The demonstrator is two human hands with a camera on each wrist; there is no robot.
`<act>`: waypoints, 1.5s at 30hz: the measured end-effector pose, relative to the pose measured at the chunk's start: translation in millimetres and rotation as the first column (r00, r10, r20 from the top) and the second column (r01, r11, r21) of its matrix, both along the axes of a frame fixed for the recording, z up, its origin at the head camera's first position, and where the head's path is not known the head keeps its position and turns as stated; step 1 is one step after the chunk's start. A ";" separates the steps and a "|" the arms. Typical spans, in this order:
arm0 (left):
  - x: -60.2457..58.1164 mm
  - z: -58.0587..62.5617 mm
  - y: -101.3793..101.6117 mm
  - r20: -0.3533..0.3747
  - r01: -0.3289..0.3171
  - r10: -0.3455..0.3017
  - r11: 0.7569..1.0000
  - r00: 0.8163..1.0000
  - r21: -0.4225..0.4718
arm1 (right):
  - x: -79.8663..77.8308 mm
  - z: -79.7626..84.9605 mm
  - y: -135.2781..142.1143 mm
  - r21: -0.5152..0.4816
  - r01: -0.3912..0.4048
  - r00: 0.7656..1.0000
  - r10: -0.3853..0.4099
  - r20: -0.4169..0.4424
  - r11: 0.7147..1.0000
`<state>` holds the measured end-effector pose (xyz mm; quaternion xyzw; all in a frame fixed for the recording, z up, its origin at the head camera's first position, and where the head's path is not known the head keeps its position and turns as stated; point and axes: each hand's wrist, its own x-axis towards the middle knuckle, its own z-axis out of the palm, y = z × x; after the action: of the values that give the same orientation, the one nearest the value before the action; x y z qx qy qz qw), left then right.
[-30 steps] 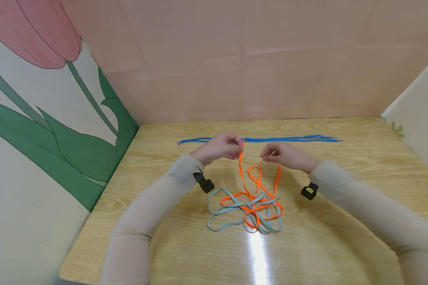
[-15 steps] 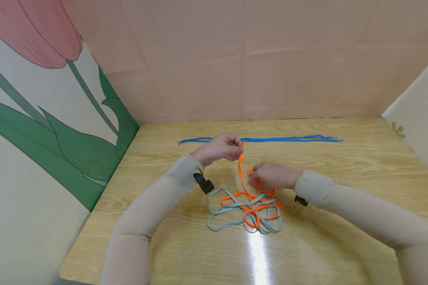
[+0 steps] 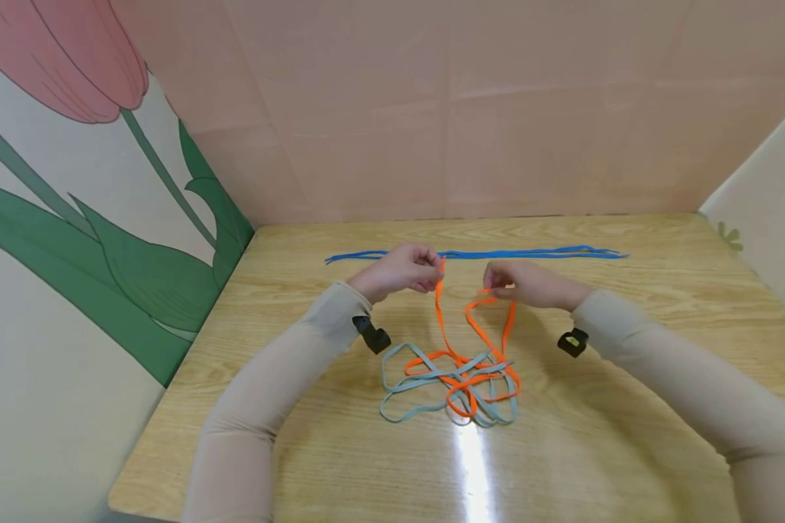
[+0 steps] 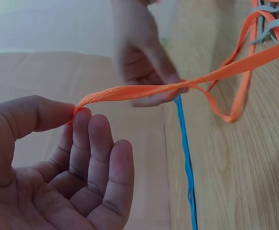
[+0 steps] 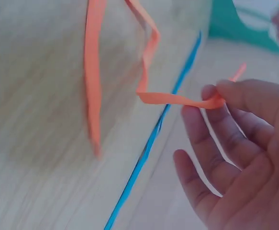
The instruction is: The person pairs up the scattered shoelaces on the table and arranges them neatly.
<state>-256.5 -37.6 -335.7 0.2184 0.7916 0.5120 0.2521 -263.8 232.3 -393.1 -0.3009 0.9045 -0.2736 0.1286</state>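
Observation:
In the head view, orange flat shoelaces (image 3: pixel 439 305) and grey-blue shoelaces (image 3: pixel 402 419) lie in a loose, overlapping tangle mid-table. My left hand (image 3: pixel 402 272) pinches one orange end between thumb and index finger and holds it raised, as the left wrist view shows with the other fingers (image 4: pixel 117 177) half bent. To the right, my right hand (image 3: pixel 530 285) pinches an orange lace (image 5: pixel 177 99) close to its tip, thumb against fingers. A separate orange end (image 5: pixel 94 96) hangs or lies beside that hand. How many orange laces there are, I cannot tell.
Blue shoelaces (image 3: pixel 530 254) stretch straight across the back of the wooden table (image 3: pixel 340 465), just beyond both hands. A pink back wall (image 3: pixel 445 145) rises behind. On the left stands a panel with a tulip picture (image 3: pixel 131 276); a white panel (image 3: pixel 772 203) is at the right.
My right hand reached down to the orange loop near the tangle, took hold of it, and came back up and right with the lace, opening the loop out. My left hand stayed in place.

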 end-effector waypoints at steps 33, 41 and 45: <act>-2.1 -4.2 1.8 0.021 0.004 -0.003 1.000 1.000 -0.022 | -1.5 -1.5 34.6 0.319 0.283 0.956 -0.236 -0.176 0.905; -1.2 -3.8 2.8 0.006 0.017 -0.017 1.000 1.000 -0.021 | 13.4 -7.7 15.5 0.266 -0.102 0.992 0.118 -0.044 0.959; -1.4 -3.8 3.6 0.008 0.016 -0.016 1.000 1.000 -0.026 | 14.7 -15.7 16.5 0.301 -0.121 0.988 0.143 -0.053 0.946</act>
<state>-257.9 -34.1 -339.6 0.2192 0.7955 0.5004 0.2622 -249.1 248.9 -408.8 -0.3480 0.9172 -0.1144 0.1568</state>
